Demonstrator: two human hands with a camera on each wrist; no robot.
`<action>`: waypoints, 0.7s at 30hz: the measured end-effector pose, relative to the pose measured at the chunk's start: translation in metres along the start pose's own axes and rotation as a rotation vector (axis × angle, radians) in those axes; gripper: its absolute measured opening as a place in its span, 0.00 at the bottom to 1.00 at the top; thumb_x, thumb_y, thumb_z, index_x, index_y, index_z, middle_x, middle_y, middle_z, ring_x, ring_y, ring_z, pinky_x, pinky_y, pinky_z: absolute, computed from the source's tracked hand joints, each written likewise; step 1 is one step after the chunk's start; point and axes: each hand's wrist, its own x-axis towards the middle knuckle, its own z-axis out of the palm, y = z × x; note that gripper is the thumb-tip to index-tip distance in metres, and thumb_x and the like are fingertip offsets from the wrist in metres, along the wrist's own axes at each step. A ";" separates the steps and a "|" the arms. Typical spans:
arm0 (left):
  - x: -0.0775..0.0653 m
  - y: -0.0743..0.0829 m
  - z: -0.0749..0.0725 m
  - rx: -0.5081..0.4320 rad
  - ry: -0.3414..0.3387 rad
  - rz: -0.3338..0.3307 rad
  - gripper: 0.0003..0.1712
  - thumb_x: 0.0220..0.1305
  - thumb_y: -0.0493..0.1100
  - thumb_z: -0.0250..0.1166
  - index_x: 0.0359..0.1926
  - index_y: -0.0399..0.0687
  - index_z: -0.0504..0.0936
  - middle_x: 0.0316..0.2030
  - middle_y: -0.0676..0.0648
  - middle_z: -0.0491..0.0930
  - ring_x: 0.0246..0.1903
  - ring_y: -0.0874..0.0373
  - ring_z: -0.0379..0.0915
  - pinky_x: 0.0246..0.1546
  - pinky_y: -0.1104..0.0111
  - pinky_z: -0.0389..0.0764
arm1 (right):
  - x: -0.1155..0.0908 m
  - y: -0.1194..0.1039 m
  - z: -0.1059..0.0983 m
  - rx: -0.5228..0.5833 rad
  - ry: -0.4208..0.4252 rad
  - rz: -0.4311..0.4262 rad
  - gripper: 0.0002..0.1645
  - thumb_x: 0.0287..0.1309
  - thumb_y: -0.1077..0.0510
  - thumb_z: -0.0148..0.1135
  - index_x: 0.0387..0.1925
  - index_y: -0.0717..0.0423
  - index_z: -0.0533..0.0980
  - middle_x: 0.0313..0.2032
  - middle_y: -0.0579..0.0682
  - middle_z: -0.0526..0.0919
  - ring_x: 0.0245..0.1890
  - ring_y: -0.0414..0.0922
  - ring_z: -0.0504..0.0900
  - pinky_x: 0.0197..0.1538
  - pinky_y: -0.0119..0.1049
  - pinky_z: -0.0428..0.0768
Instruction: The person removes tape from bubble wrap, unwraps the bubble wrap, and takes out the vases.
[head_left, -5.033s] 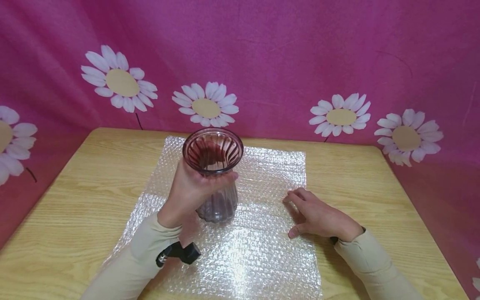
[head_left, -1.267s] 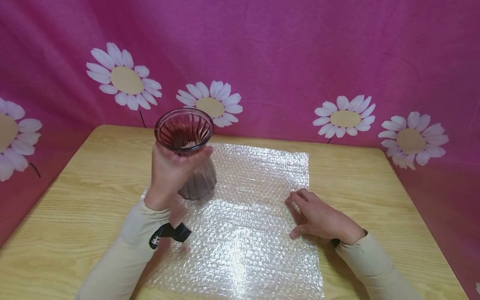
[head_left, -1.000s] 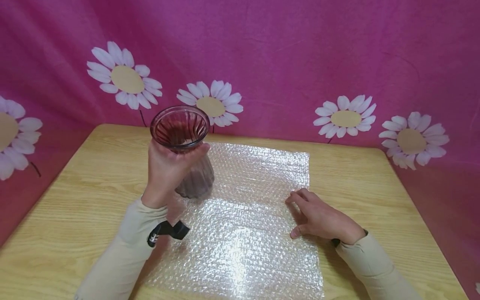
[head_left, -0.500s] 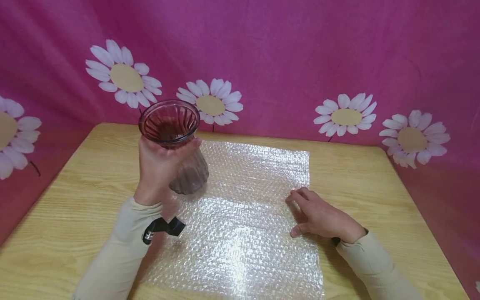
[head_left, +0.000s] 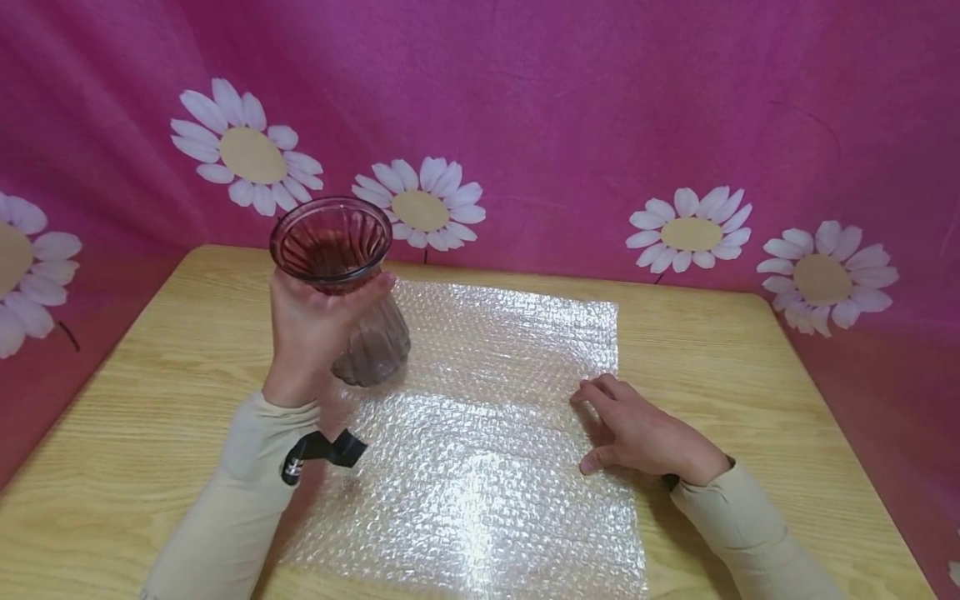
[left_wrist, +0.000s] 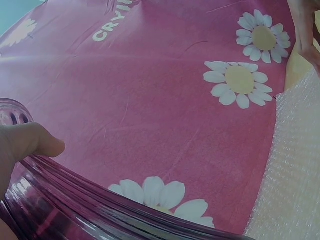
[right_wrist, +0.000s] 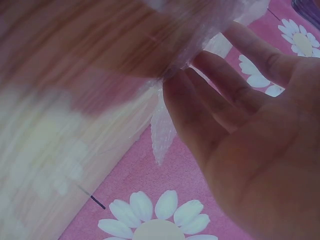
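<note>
A ribbed, purple-tinted glass vase (head_left: pixel 375 346) with a flared rim is held by its neck in my left hand (head_left: pixel 306 333). It leans to the left, its base over the left part of a bubble wrap sheet (head_left: pixel 487 467). In the left wrist view my thumb (left_wrist: pixel 40 140) lies across the vase's ribbed neck (left_wrist: pixel 75 195). My right hand (head_left: pixel 648 429) rests at the right edge of the sheet, fingers spread and slightly bent. Its fingertips touch the bubble wrap (right_wrist: pixel 160 130) in the right wrist view.
The bubble wrap lies flat on a light wooden table (head_left: pixel 135 433). Behind and at both sides hangs a pink cloth (head_left: pixel 540 108) printed with white daisies. A black wrist camera (head_left: pixel 348 448) sticks out from my left sleeve.
My left hand has carried the vase from over the middle of the bubble wrap to the left and upward in view, tilting it more. The right hand has stayed at the sheet's edge.
</note>
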 end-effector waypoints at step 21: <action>0.004 0.000 -0.006 -0.070 0.025 -0.033 0.39 0.47 0.24 0.78 0.61 0.46 0.76 0.46 0.53 0.86 0.45 0.61 0.85 0.50 0.73 0.87 | -0.002 0.000 0.001 -0.020 0.021 -0.008 0.48 0.43 0.39 0.80 0.63 0.55 0.72 0.58 0.55 0.73 0.54 0.48 0.73 0.58 0.51 0.80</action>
